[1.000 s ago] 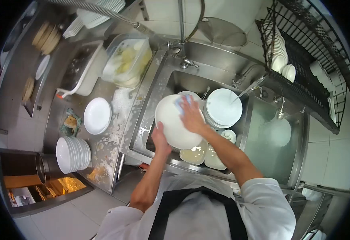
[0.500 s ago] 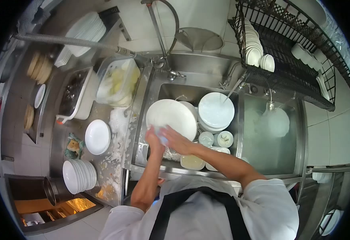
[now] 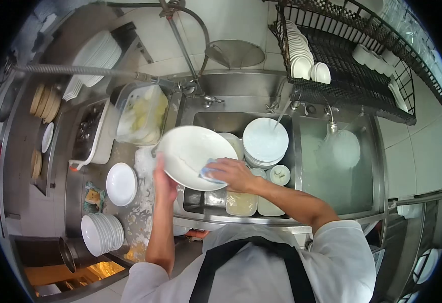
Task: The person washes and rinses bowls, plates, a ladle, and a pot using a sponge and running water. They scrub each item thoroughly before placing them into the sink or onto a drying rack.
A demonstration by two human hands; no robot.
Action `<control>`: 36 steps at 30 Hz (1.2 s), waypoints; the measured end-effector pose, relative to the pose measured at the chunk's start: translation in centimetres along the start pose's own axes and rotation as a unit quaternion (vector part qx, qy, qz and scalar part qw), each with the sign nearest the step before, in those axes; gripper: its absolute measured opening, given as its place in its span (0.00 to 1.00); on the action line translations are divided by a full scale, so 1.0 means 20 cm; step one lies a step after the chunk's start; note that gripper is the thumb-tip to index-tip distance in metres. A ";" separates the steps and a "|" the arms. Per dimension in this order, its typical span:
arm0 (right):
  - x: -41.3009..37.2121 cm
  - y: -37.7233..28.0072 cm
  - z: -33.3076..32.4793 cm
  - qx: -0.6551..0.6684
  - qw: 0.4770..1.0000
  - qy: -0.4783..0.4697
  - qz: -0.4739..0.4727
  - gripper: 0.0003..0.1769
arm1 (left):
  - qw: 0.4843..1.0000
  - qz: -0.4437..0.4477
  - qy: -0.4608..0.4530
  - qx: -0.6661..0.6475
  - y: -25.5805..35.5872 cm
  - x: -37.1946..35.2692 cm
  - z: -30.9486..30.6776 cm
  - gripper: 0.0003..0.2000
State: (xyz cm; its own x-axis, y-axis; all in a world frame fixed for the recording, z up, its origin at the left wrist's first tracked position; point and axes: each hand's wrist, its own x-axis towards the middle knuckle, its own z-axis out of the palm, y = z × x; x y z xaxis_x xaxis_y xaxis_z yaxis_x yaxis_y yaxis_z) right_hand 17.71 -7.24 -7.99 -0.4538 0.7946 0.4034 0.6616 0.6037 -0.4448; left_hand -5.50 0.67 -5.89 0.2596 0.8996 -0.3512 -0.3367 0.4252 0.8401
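A large white plate (image 3: 198, 149) is tilted above the left sink basin (image 3: 211, 198). My left hand (image 3: 165, 183) grips its left edge, with the fingers partly hidden behind the rim. My right hand (image 3: 233, 174) presses a blue and white sponge or cloth (image 3: 210, 170) onto the plate's lower right face. Just right of the plate, a stack of white plates (image 3: 265, 140) stands in the basin under a thin stream of water. Small white cups (image 3: 280, 174) and a clear container of yellowish liquid (image 3: 241, 203) sit below that stack.
The right basin (image 3: 327, 187) holds cloudy water under a running tap (image 3: 333, 126). A black dish rack (image 3: 342, 60) hangs above it with small dishes. On the left counter are a white bowl (image 3: 121, 184), stacked plates (image 3: 100, 235), a clear tub (image 3: 140, 113) and a white bin (image 3: 105, 134).
The large plate has been lifted from the basin and tilted, my left hand now on its edge. My hands were together before; the right now holds the sponge or cloth against the plate.
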 end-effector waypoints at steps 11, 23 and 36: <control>0.20 0.16 0.20 0.670 0.606 0.194 0.383 0.24 | 0.992 -0.002 0.043 -0.121 0.26 -0.17 0.19 0.29; 0.36 0.03 0.43 0.003 0.945 0.305 0.121 0.24 | 0.999 0.032 0.040 0.012 0.30 -0.35 0.28 0.21; 0.63 0.48 0.16 0.474 0.776 0.238 0.340 0.19 | 0.921 0.146 -0.031 0.359 0.37 -0.44 0.40 0.11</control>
State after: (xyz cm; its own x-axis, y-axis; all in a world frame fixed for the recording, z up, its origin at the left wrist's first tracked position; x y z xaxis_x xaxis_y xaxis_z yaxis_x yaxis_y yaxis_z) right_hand 16.43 8.81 -9.82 0.2292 0.9728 -0.0339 -0.1885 0.0102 -0.9820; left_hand -3.14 -4.89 6.73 0.3108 0.9486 -0.0605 0.2796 -0.0305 0.9596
